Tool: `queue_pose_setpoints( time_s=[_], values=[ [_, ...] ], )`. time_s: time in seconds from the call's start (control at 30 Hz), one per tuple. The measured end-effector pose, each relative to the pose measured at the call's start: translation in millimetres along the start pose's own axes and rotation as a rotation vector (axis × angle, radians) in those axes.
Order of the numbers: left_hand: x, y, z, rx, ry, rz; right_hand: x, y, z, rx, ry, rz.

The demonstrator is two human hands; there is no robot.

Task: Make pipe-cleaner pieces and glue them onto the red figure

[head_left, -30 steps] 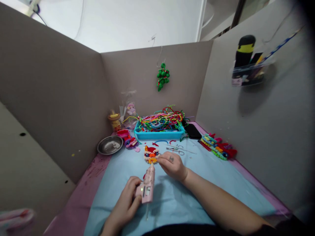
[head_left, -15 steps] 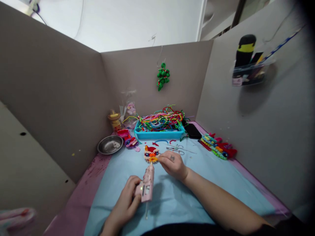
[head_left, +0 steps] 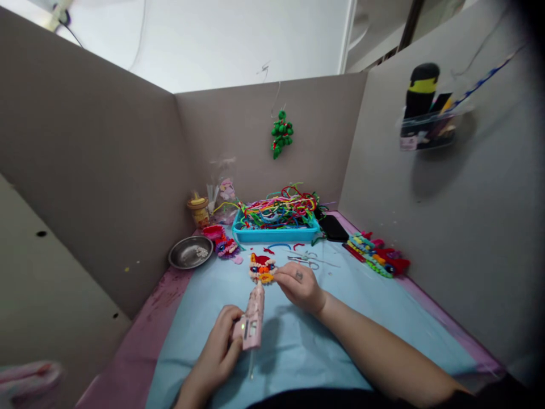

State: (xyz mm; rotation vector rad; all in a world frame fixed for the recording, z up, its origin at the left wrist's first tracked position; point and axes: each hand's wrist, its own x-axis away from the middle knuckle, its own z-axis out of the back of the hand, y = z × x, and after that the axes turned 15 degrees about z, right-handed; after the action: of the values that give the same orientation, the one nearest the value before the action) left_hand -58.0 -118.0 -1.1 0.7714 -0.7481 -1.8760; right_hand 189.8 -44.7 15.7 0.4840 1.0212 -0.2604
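Observation:
My left hand [head_left: 219,347] is wrapped round a pink glue gun [head_left: 252,318] whose nozzle points at a small red, orange and white pipe-cleaner figure [head_left: 261,268] lying on the blue mat [head_left: 340,318]. My right hand [head_left: 300,287] rests on the mat just right of the figure, fingers curled and pinching its edge. The glue gun's tip is almost touching the figure's near side.
A blue tray [head_left: 276,233] of coloured pipe cleaners stands at the back, a black phone [head_left: 333,227] to its right. A steel bowl [head_left: 190,251] and jar [head_left: 199,208] sit back left. Scissors [head_left: 304,260] lie behind my right hand. Finished colourful pieces [head_left: 377,255] lie right. Grey partitions enclose the desk.
The glue gun and my left hand have shifted very slightly toward me. My right hand stays at the figure.

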Motion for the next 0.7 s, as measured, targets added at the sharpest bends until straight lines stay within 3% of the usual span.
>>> queue_pose_setpoints(
  time_s=[0.7],
  values=[
    [-1.0, 1.7, 2.6, 0.04, -0.013, 0.053, -0.1, 0.3, 3.1, -0.015, 0.003, -0.025]
  ],
)
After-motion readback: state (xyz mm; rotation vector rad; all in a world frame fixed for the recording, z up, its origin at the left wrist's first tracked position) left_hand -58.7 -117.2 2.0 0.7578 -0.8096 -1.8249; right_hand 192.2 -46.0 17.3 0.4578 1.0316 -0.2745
